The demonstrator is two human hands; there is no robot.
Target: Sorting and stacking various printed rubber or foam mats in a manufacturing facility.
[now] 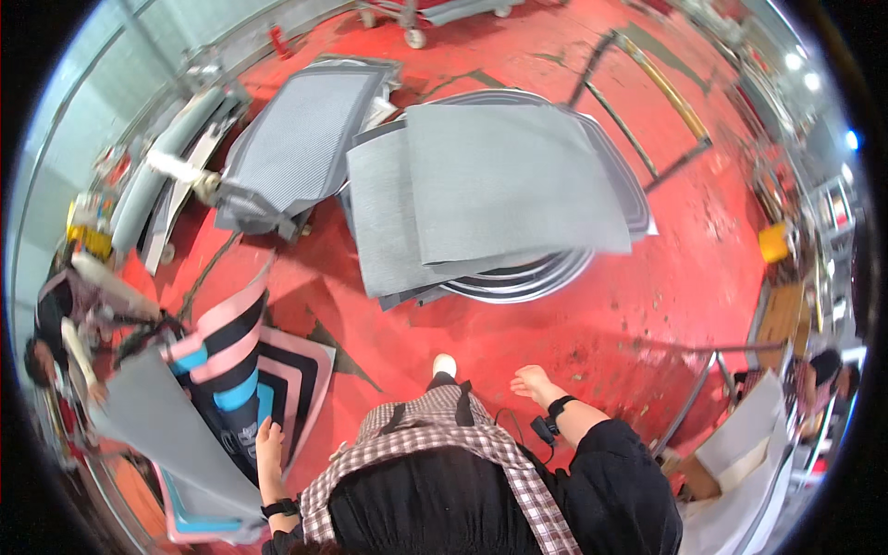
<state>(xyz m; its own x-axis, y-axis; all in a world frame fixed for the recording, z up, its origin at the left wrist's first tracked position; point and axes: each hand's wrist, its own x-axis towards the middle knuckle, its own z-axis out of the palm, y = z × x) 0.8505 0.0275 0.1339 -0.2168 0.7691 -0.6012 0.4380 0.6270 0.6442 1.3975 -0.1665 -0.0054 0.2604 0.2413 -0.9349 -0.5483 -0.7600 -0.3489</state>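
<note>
Now, beside the curled striped mat, fingers are extended on the left hand, nothing is gripped by the loosely bent right hand, and grey sheets are stacked flat, presumably against creasing.

Striped mat: pink, black and blue bands, bent, far edge curling upward. Mat with nested pink-black borders lies flatter beneath. Gray sheet alongside, possibly folded-back underside.
</note>
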